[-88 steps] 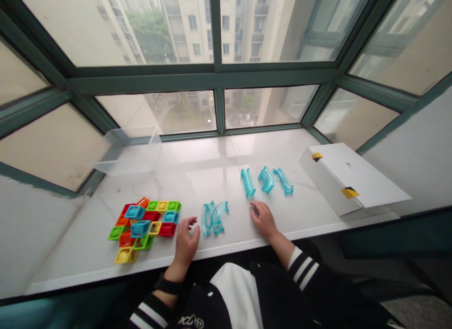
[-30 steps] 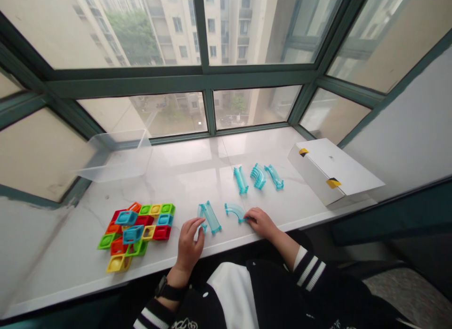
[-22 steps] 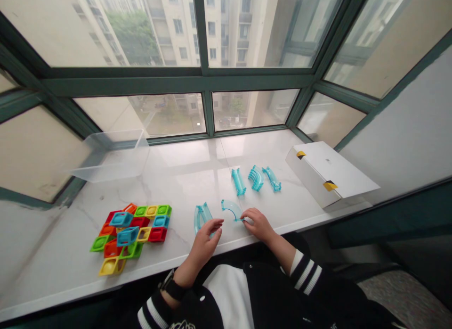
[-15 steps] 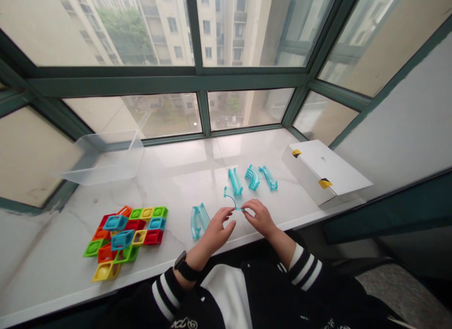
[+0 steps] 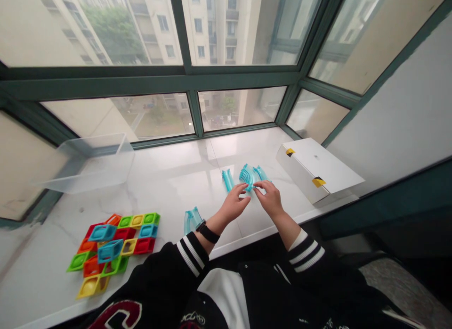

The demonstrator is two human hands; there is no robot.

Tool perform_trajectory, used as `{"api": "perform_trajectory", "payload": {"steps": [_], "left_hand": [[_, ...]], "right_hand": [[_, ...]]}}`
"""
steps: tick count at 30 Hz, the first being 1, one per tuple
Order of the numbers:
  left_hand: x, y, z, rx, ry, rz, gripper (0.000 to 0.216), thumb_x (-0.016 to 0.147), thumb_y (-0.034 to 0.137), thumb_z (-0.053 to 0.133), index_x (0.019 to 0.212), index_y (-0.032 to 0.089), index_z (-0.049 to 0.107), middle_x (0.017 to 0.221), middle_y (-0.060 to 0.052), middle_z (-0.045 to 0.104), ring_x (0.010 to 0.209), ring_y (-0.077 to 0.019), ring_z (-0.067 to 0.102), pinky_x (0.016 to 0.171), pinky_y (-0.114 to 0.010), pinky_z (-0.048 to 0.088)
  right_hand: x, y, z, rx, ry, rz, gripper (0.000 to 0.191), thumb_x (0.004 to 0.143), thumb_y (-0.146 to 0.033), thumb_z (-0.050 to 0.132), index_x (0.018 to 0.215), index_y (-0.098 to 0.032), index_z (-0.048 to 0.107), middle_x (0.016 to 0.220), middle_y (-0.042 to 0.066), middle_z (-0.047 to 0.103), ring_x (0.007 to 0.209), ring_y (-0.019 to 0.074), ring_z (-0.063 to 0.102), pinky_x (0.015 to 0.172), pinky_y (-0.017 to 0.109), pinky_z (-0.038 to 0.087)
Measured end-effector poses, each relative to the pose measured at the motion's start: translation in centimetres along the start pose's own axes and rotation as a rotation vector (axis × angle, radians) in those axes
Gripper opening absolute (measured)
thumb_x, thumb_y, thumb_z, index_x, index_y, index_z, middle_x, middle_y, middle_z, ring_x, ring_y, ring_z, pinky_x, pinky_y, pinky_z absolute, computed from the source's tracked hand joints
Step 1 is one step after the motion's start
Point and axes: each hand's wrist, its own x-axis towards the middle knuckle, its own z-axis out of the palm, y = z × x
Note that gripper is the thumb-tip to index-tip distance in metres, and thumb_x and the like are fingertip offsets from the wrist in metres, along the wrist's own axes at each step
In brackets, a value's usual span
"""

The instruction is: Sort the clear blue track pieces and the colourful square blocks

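My left hand (image 5: pixel 236 202) and my right hand (image 5: pixel 270 198) meet over the counter, their fingertips pinching a curved translucent blue track piece (image 5: pixel 250 186) from both sides. It overlaps another curved blue track piece (image 5: pixel 245 175) lying just behind it, so where one ends and the other begins is hard to see. A straight blue track piece (image 5: pixel 228 179) lies beyond my left fingers. Another narrow blue piece (image 5: pixel 260 172) sits behind my right hand, partly hidden. More blue track pieces (image 5: pixel 192 218) rest left of my watch wrist.
Colourful plastic blocks (image 5: pixel 116 246), joined in a slanted cluster, lie at the left of the white counter (image 5: pixel 165 173). A clear plastic bin (image 5: pixel 123 171) stands at the back left near the window. A white box (image 5: pixel 323 166) with yellow-black tabs is at the right.
Both hands have moved forward and slightly right with the curved piece, from open counter to beside the other curved piece. The view has shifted a little.
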Motion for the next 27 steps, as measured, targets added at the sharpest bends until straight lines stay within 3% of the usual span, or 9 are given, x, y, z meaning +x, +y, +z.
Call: {"api": "perform_trajectory", "payload": {"steps": [8, 17, 27], "left_hand": [[4.2, -0.4, 0.8, 0.027, -0.024, -0.131, 0.061, 0.088, 0.031, 0.077, 0.145, 0.023, 0.059, 0.151, -0.017, 0.058, 0.129, -0.0337, 0.064, 0.105, -0.051, 0.057], [4.3, -1.5, 1.0, -0.025, 0.011, -0.187, 0.072, 0.085, 0.033, 0.082, 0.149, 0.020, 0.052, 0.161, -0.021, 0.048, 0.137, -0.0365, 0.059, 0.110, -0.055, 0.052], [4.4, -1.1, 1.2, -0.005, 0.008, -0.243, 0.073, 0.087, 0.026, 0.078, 0.152, 0.018, 0.047, 0.162, -0.022, 0.046, 0.140, -0.0360, 0.056, 0.112, -0.052, 0.051]], "right_hand": [[2.4, 3.0, 0.9, -0.053, -0.008, 0.042, 0.013, 0.094, -0.025, 0.063, 0.098, -0.023, 0.075, 0.098, 0.008, 0.077, 0.091, 0.0261, 0.068, 0.090, 0.041, 0.054], [2.3, 4.1, 1.9, -0.048, -0.063, 0.046, 0.014, 0.093, -0.023, 0.063, 0.097, -0.023, 0.075, 0.099, 0.008, 0.077, 0.093, 0.0271, 0.069, 0.093, 0.042, 0.054], [2.3, 4.3, 2.4, -0.061, -0.074, 0.005, 0.017, 0.092, -0.021, 0.063, 0.104, -0.022, 0.075, 0.098, 0.007, 0.076, 0.095, 0.0267, 0.069, 0.094, 0.043, 0.053]]}}
